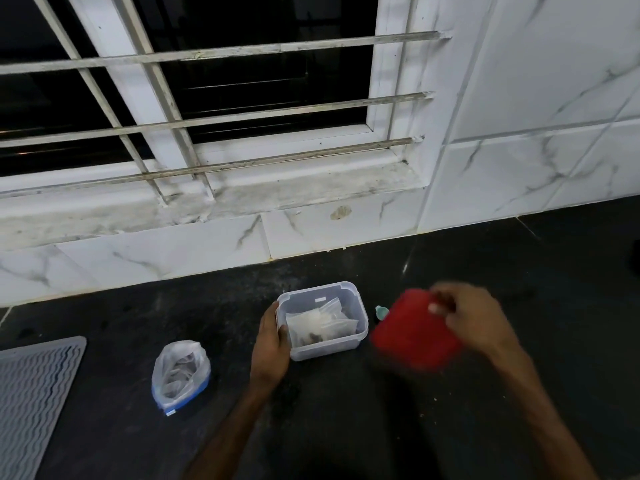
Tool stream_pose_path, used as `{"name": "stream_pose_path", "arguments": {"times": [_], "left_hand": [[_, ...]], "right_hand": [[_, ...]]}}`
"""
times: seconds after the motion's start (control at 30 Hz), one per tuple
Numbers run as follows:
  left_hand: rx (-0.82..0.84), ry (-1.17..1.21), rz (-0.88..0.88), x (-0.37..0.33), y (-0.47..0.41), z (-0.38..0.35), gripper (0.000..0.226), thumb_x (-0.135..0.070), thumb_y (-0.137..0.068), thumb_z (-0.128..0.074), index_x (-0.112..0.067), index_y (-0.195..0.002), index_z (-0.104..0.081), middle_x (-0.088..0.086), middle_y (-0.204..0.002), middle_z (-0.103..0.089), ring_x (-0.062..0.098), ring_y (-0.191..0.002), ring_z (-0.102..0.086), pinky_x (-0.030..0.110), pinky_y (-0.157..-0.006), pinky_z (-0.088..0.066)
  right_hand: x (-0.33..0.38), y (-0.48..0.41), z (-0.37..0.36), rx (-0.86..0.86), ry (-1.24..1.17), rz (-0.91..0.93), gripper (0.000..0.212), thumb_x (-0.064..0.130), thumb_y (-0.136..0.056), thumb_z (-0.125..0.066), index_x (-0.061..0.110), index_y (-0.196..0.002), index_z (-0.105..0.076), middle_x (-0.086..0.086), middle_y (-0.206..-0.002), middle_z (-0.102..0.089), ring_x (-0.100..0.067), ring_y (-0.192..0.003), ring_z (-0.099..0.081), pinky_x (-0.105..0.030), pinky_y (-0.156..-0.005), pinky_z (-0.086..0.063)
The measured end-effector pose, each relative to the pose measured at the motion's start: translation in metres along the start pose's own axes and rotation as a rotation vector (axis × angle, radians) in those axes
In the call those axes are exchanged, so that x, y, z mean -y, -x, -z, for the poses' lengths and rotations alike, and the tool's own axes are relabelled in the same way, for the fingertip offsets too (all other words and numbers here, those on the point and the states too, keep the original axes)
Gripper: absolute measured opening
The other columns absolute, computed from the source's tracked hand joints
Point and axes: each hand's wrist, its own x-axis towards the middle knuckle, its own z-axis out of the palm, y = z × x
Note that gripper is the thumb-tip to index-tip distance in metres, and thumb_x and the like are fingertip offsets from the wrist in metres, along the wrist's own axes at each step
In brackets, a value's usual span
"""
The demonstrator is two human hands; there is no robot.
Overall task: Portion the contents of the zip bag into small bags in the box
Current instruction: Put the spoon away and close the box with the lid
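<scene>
The left hand (272, 344) is gripping the box (325, 350) by its left wall. The right hand (474, 317) is holding the red lid (415, 332) beside it — blurred, seemingly pinched at the edge. The zip bag (180, 374) is lying left of the box — nearer the left hand.

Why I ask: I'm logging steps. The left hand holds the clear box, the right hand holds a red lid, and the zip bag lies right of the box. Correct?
Not quite: in the head view the zip bag lies left of the box, not right. The rest stands: the left hand holds the clear box and the right hand holds a red lid.
</scene>
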Motion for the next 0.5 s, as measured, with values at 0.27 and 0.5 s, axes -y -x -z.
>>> {"name": "stream_pose_path", "arguments": {"times": [0.27,0.5], "left_hand": [[-0.079,0.328,0.103,-0.002,-0.001,0.001,0.026,-0.026,-0.103,-0.042,-0.037,-0.123,-0.056,-0.011,-0.122,-0.065,0.009,-0.113,-0.062,0.042,-0.1,-0.051],[-0.055,0.363,0.17,0.001,-0.012,0.015,0.04,-0.043,-0.102,-0.04,-0.016,-0.117,-0.065,0.01,-0.111,-0.071,0.031,-0.107,-0.067,0.055,-0.094,-0.052]], "right_hand": [[0.024,-0.036,-0.095,-0.062,-0.748,0.517,0.05,-0.027,-0.07,-0.059,0.017,-0.081,-0.077,0.0,-0.122,-0.068,-0.023,-0.132,-0.049,-0.037,-0.11,-0.038],[0.008,-0.048,-0.13,0.302,-0.824,0.387,0.045,-0.011,-0.067,-0.054,0.03,-0.067,-0.072,0.002,-0.126,-0.066,-0.008,-0.141,-0.036,-0.027,-0.111,-0.037]]}}
